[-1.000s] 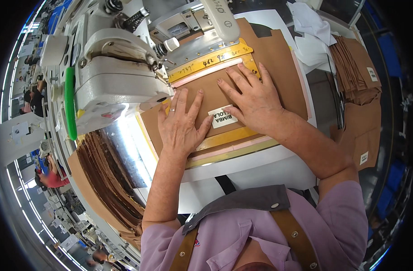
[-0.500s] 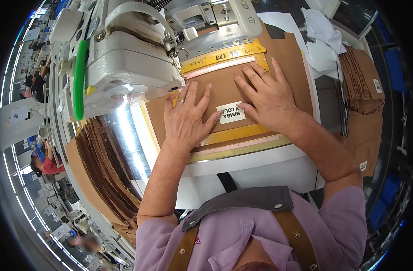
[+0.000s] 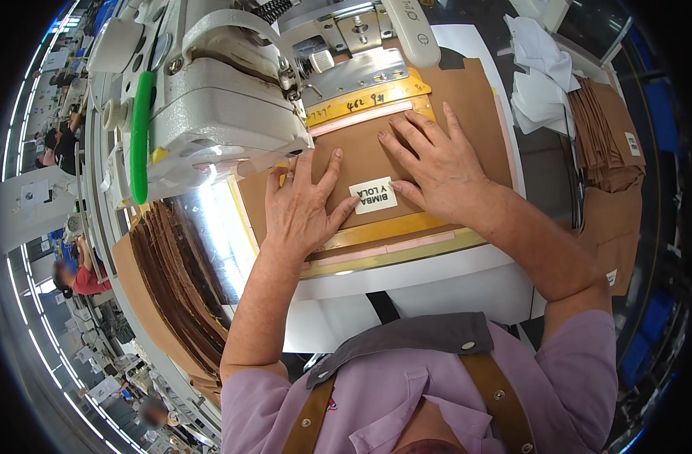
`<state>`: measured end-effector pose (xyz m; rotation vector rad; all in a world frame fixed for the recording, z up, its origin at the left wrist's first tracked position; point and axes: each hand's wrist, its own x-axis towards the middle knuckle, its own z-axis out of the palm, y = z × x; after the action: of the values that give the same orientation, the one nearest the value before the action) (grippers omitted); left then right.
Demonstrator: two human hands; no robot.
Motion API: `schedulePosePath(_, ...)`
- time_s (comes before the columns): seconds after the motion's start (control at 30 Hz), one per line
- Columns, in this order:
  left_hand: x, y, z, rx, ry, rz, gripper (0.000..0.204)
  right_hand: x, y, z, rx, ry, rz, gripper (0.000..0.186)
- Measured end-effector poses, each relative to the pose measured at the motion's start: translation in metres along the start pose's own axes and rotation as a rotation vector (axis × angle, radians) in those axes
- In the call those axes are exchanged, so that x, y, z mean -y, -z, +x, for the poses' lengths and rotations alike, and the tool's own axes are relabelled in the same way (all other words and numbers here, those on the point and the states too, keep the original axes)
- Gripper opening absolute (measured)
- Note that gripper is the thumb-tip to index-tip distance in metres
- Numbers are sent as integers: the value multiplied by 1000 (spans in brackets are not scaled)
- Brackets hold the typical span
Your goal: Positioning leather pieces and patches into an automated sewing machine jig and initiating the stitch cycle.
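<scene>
A brown panel [image 3: 459, 87] lies flat under the head of a white sewing machine [image 3: 225, 98], framed by yellow template strips [image 3: 361, 104]. Near its middle sits a small white printed label [image 3: 374, 197]. My left hand [image 3: 294, 203] rests on the panel left of the label, fingers spread, with its fingertips close to the machine head and its thumb at the label's edge. To the right of the label, my right hand [image 3: 440, 163] presses flat with fingers apart, reaching toward the far strip. The needle area is hidden behind the machine head.
A stack of brown pieces [image 3: 172, 295] leans at the left of the table. On the right are more folded brown pieces [image 3: 607, 136] and white cloth [image 3: 539, 57]. A green bar [image 3: 139, 136] runs down the machine's front. Other people work far left.
The panel with its label and yellow strips has slid left relative to the machine head. Both hands have moved left with it, still flat on top.
</scene>
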<state>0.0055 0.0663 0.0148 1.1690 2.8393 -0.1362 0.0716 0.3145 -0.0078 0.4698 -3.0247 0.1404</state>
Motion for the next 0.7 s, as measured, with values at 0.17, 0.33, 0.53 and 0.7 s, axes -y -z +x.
schedulePosePath(0.17, 10, -11, -6, -42, -1, 38, 72, 4, -2, 4, 5, 2, 26, 66)
schedulePosePath(0.33, 17, -8, -10, -5, 17, 58, 73, 9, -3, 8, 22, 16, 53, 67)
schedulePosePath(0.53, 27, -12, -17, -11, 27, 66, 72, 12, -12, 13, -16, 33, 87, 68)
schedulePosePath(0.7, 36, -16, -23, -7, 43, 89, 74, 9, -8, 11, -40, 0, 113, 71)
